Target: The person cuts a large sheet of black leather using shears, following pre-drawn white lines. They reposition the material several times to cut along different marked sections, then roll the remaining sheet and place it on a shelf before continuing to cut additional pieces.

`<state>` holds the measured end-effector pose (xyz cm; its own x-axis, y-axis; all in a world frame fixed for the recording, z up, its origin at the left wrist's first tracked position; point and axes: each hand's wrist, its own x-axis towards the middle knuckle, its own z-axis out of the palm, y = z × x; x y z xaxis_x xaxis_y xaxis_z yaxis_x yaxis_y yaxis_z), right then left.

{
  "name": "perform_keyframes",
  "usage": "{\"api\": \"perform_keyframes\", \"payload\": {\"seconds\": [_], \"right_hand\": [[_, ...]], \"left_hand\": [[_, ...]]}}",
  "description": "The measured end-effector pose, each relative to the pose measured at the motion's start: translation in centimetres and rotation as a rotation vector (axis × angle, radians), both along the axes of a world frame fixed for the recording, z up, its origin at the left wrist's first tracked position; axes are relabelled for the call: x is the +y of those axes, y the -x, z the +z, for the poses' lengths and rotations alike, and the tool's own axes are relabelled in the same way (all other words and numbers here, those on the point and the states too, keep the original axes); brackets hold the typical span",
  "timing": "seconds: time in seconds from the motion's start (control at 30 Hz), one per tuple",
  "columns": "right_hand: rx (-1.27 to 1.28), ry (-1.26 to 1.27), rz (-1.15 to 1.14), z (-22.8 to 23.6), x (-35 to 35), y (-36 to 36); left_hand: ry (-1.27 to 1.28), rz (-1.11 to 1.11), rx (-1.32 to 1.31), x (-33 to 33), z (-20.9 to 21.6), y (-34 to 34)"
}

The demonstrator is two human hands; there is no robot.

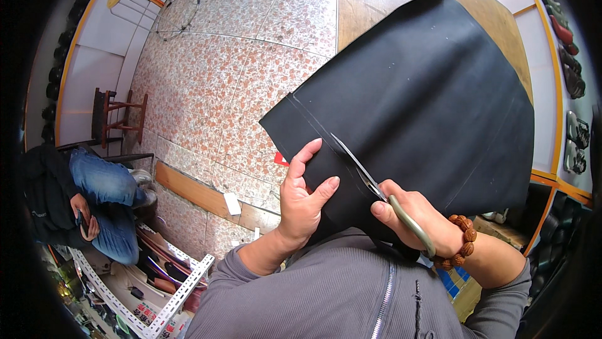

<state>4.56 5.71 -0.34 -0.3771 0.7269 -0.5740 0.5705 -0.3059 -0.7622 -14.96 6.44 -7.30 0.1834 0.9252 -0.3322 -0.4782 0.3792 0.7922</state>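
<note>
A large black sheet, smooth like leather (433, 94), spreads before me, its far part over a wooden table and its near part against my body. Thin pale lines are drawn on it. My right hand (411, 213) is closed around scissors (359, 164) with pale green handles. Their blades lie along the sheet beside a marked line, pointing away and to the left; whether they are parted is hard to tell. My left hand (301, 201) grips the sheet's left edge, thumb and forefinger on top and apart. Its other fingers are partly hidden.
The wooden table (364, 0) stands at the far right. On the left a person (94, 201) sits holding a dark object, beside a white metal rack (157, 320). A small wooden stool (125, 113) stands behind on the speckled floor (207, 88). Shoes (570, 75) line shelves at right.
</note>
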Motion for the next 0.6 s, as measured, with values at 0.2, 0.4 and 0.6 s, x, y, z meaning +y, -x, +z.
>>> {"api": "perform_keyframes", "payload": {"seconds": [0.2, 0.4, 0.6], "right_hand": [[0.006, 0.025, -0.019, -0.05, -0.04, 0.09], [0.033, -0.003, -0.054, -0.26, -0.3, 0.24], [0.011, 0.023, -0.061, -0.17, -0.36, 0.26]], "left_hand": [[-0.039, 0.005, 0.026, -0.01, -0.41, 0.06], [-0.055, 0.008, 0.063, -0.07, -0.76, 0.21], [-0.06, 0.001, 0.052, 0.04, -0.44, 0.15]]}}
